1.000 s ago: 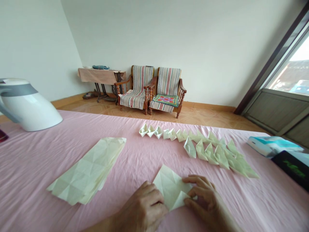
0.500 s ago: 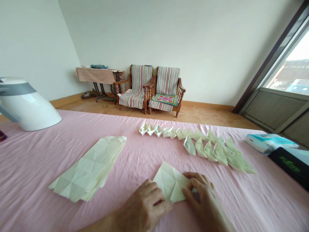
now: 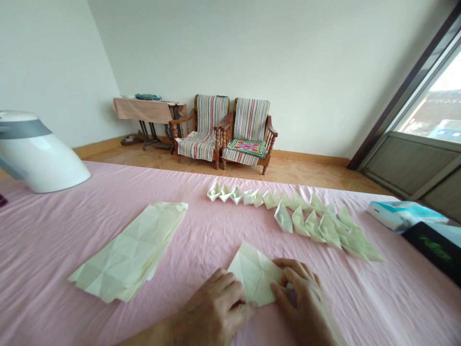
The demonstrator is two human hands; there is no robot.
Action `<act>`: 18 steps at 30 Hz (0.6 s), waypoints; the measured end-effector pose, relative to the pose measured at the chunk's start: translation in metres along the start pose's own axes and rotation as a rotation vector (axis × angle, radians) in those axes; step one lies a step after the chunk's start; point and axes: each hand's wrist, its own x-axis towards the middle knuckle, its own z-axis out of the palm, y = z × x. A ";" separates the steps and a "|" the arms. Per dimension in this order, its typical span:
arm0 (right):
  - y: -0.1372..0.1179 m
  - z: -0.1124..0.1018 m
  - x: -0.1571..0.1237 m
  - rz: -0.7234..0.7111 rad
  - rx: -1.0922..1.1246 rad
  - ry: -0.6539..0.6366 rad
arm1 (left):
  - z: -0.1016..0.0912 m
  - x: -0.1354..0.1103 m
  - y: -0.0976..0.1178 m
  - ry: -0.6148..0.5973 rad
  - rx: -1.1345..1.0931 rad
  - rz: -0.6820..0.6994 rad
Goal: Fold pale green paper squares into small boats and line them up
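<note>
A creased square of pale paper point(image 3: 255, 274) lies near the front of the pink cloth, between my two hands. My left hand point(image 3: 219, 305) grips its left edge, fingers curled and thumb along the lower corner. At the right edge, my right hand point(image 3: 302, 293) pinches the paper between thumb and fingers; that corner is partly hidden. To the left rests a stack of similar creased sheets point(image 3: 131, 252). Beyond my hands stand folded paper boats point(image 3: 283, 217) in rows, several of them nested tightly together on the right.
A white and grey jug point(image 3: 59, 163) stands at the far left of the pink cloth point(image 3: 201, 230). On the right sit a blue and white packet point(image 3: 403, 215) and a black box point(image 3: 432, 250). Two wooden armchairs point(image 3: 218, 144) are behind the table.
Both hands keep nearly the same hold on the paper square. The view has shifted very slightly; nothing was let go or picked up.
</note>
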 end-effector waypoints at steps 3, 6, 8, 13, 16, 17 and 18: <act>0.000 0.001 -0.001 0.009 -0.009 -0.002 | -0.002 0.000 0.000 -0.039 0.020 0.013; 0.003 0.002 -0.002 0.023 -0.013 -0.009 | -0.004 0.000 0.001 -0.053 0.033 0.050; 0.006 0.003 -0.003 0.018 -0.019 0.000 | -0.005 0.000 0.001 -0.031 0.033 0.072; 0.007 -0.007 -0.002 -0.062 -0.156 0.149 | -0.004 0.002 -0.001 -0.007 -0.004 0.099; -0.004 -0.019 -0.004 -0.264 -0.215 0.250 | -0.002 0.002 -0.003 -0.006 -0.013 0.092; -0.009 -0.021 -0.006 -0.343 -0.224 0.260 | -0.001 0.002 -0.004 -0.005 -0.016 0.089; -0.013 -0.021 -0.009 -0.421 -0.238 0.257 | 0.000 0.001 -0.004 -0.011 -0.021 0.086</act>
